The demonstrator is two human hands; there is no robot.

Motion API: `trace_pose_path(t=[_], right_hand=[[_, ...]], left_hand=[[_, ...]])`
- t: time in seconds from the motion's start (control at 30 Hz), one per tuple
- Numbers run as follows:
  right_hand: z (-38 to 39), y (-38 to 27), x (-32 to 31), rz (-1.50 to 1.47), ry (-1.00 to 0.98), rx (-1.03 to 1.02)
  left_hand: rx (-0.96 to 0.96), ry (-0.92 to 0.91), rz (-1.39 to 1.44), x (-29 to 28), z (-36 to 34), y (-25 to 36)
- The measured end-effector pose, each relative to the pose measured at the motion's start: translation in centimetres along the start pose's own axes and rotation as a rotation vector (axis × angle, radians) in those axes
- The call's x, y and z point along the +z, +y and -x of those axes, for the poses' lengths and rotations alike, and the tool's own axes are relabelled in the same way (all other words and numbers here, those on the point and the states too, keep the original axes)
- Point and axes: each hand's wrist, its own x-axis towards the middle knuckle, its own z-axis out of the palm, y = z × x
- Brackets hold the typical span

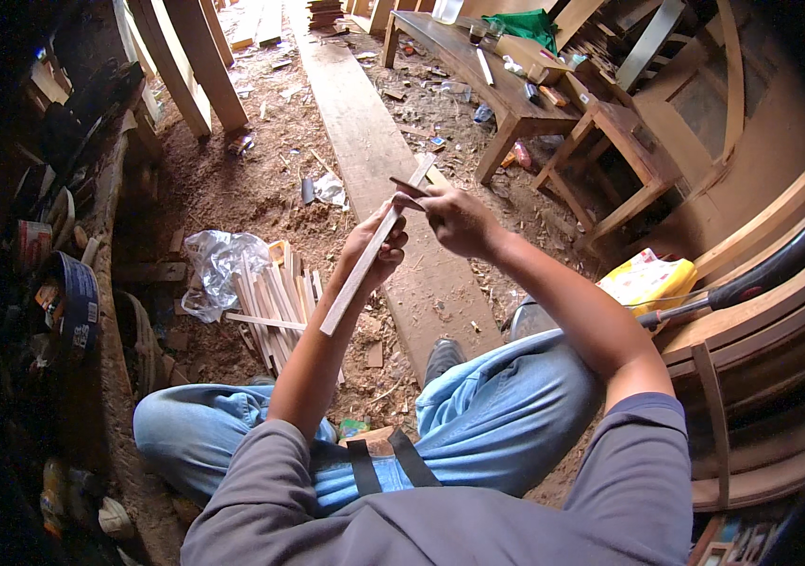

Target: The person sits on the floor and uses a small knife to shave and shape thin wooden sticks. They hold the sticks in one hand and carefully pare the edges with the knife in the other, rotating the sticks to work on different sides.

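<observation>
My left hand (379, 247) is wrapped round a pale narrow wooden stick (360, 283), which tilts from above my lap up toward the far plank. Near the stick's upper end, my right hand (454, 217) grips a thin dark flat piece (404, 187), perhaps a tool or strip, which crosses the stick; whether it is wood or metal I cannot tell. Below and left of my hands, a bundle of similar sticks (265, 307) lies on the shaving-strewn ground beside a crumpled clear plastic bag (214, 269).
A long plank (346, 113) runs away between my legs. Wooden boards (214, 66) lean at left beside a cluttered ledge (100, 292). A low table (449, 57) with small items and a stool (629, 151) stand at right, near curved timber (751, 340) and a yellow bag (638, 283).
</observation>
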Motion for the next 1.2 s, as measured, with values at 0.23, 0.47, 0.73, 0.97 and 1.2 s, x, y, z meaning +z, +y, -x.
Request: trace_pose_path(t=[0.23,0.47,0.73,0.97,1.2], right_hand=[[0.0,-0.3,0.5,0.043,0.071,-0.078],[-0.2,-2.1,0.4,0.163,0.060,-0.083],[-0.3,-3.6,1.2,0.109,0.040,-0.013],[-0.6,-3.5,1.4,0.051,0.027,-0.042],[-0.8,-4.7,1.9,0.098,0.008,-0.105]], left_hand=[[0.032,0.012,-0.030,0.6,0.3,0.2],[0.085,0.134,-0.101,0.6,0.6,0.5],[0.072,0.100,-0.151,-0.7,0.4,0.8],[0.110,0.094,-0.185,-1.1,0.4,1.0],[0.153,0.232,-0.201,-1.1,0.9,1.1]])
